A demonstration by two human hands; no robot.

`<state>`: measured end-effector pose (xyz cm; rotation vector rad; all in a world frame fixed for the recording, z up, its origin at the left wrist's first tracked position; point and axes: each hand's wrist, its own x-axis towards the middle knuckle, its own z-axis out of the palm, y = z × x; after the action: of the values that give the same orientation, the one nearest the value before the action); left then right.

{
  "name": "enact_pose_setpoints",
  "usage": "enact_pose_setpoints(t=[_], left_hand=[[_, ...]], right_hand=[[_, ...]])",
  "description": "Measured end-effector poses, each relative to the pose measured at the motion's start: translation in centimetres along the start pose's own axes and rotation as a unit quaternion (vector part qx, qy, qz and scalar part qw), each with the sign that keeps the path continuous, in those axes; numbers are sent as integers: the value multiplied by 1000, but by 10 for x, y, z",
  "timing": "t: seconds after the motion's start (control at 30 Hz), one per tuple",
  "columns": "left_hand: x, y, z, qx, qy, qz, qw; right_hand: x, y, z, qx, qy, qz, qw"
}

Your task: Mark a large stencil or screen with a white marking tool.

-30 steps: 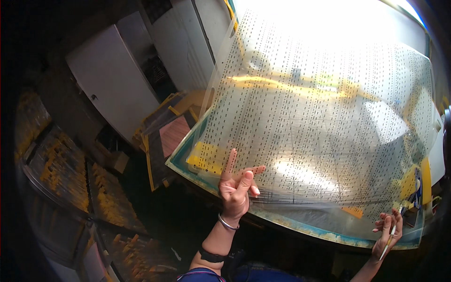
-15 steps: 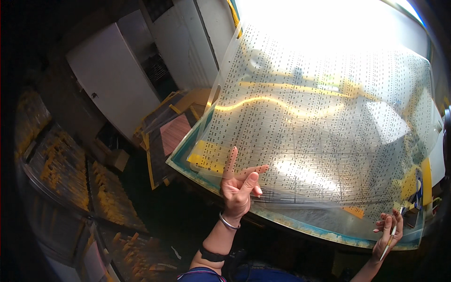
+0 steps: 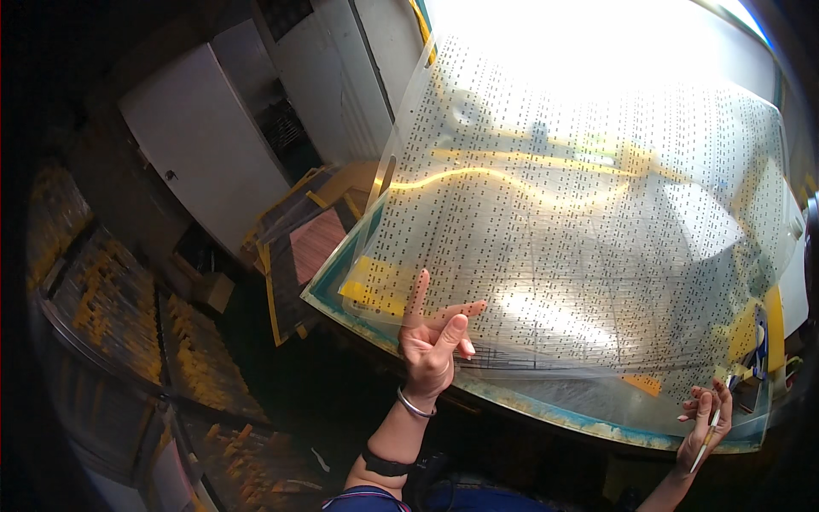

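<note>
A large clear film sheet point(image 3: 529, 247) printed with rows of small black dots spans the work surface, tilted and bowed, with bright glare across it. My left hand point(image 3: 431, 346) grips its near edge toward the left. The thumb lies on top, while the stretched fingers show through the film from below. At the near right corner, my right hand point(image 3: 706, 418) has its fingers curled, with a slim white pen-like tool point(image 3: 705, 442) held against the palm side. Its fingertips are by the film's edge; whether they also pinch the film I cannot tell.
Beneath the film is a glass-topped table with a worn teal rim point(image 3: 546, 412). Yellow tape strips point(image 3: 373, 286) lie at its left. Framed screens point(image 3: 316, 243) lean beyond the left corner, near a white door point(image 3: 205, 145). Racks with yellow-tagged sheets point(image 3: 111, 299) stand far left.
The film's left part has risen slightly, and the yellow reflection on it has shifted a little. Both hands keep nearly the same place and grip.
</note>
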<state>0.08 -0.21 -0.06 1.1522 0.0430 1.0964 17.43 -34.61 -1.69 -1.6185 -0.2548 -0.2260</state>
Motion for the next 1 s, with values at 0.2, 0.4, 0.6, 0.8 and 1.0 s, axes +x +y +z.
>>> enact_pose_setpoints(t=[0.2, 0.4, 0.6, 0.8, 1.0], left_hand=[[-1, 1, 1, 5, 8, -2, 1000], [0, 0, 0, 15, -3, 2, 1000], [-1, 0, 1, 13, 3, -3, 1000], [-2, -1, -2, -1, 1, -2, 1000], [-3, 2, 3, 12, 9, -7, 1000]], right_hand=[[1, 1, 0, 1, -2, -5, 1000], [0, 1, 0, 0, -1, -5, 1000], [0, -3, 1, -5, 1, 1, 1000], [0, -4, 2, 0, 1, 3, 1000], [1, -1, 1, 3, -1, 0, 1000]])
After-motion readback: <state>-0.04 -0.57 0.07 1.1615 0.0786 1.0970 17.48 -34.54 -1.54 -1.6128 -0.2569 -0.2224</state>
